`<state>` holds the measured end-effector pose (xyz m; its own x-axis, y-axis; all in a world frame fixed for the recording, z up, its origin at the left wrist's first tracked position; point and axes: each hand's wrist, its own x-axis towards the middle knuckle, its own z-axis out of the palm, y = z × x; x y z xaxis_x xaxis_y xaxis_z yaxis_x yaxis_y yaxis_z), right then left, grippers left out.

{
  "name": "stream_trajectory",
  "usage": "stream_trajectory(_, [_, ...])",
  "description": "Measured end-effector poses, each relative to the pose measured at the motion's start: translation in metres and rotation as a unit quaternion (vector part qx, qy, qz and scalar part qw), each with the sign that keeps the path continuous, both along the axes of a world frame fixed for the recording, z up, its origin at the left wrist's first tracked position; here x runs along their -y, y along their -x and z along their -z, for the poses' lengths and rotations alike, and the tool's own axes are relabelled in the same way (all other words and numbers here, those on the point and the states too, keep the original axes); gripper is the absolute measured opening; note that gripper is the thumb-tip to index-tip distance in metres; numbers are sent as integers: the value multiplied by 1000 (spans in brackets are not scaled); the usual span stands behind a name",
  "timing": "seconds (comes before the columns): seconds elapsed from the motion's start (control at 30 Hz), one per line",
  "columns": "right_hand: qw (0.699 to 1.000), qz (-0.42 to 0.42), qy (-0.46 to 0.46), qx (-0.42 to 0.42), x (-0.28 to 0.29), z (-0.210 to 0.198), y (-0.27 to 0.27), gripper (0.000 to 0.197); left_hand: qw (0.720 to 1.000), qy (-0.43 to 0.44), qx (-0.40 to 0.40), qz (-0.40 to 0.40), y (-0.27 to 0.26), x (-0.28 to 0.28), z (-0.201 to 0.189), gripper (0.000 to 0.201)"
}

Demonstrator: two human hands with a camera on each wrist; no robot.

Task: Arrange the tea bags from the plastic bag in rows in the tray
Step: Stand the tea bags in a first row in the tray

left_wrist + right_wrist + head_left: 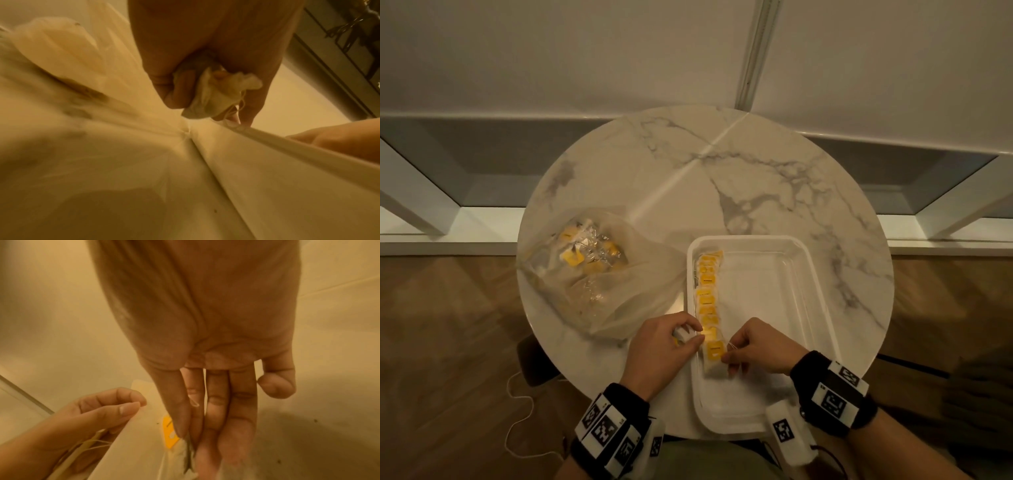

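Note:
A white tray [811, 274] sits on the right of the round marble table [688, 164]. Along its left wall lies one row of tea bags [707, 294] with yellow tags. My right hand [727, 356] is inside the tray and pinches the nearest tea bag [714, 353] at its edge; the right wrist view shows thumb and forefinger closed beside its yellow tag [169, 434]. My left hand [695, 334] hovers at the tray's left rim [287, 146] and grips a crumpled bunch of spare tea bags [213, 91]. The plastic bag [599, 270] lies to the left, holding more tea bags.
The tray's middle and right hold nothing. A dark chair seat [534, 359] and a white cable [517, 404] lie on the wooden floor below the table's left edge. White wall and grey framed panels stand behind.

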<state>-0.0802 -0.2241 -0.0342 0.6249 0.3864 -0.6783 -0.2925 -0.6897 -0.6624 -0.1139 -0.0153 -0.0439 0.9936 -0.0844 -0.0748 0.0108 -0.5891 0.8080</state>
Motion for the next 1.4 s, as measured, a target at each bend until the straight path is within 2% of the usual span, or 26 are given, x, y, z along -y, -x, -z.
stream_trajectory(0.5, [997, 9, 63, -48, -19, -3, -6, 27, 998, 55, -7, -10, -3, 2, 8, 20])
stream_trajectory(0.73, [993, -23, 105, -56, -23, -4, -7, 42, 997, 80, -18, -5, -5, 1, 9, 18])
stream_trajectory(0.87, [988, -44, 144, -31, -20, -3, -8, 37, 996, 87, -23, -4, -7, 0, 11, 16])
stream_trajectory(1.0, [973, -103, 206, 14, -24, -9, -8, 30, 996, 87, -26, -3, -8, 1, 12, 17])
stream_trajectory(1.1, [968, -114, 221, 38, -28, -19, -8, 34, 994, 101, -37, -2, -8, 0, 12, 11])
stream_trajectory(1.13, [969, -109, 217, 44, -26, -24, -9, 37, 993, 112, -39, -3, -8, -1, 11, 6])
stream_trajectory(1.17, [972, -99, 207, 47, -23, -28, -9, 39, 992, 120, -37, -3, -8, -1, 9, 11])
stream_trajectory(1.27, [989, -45, 130, 57, -11, -46, -8, 39, 985, 163, -48, -6, -8, -1, 3, 39])
stream_trajectory(1.33, [995, -7, 48, 93, -8, -57, -6, 26, 976, 207, -62, -8, -7, 2, -4, 44])
stream_trajectory(1.4, [986, 18, -27, 162, -10, -64, -3, 12, 961, 259, -98, -19, -7, 8, -15, 48])
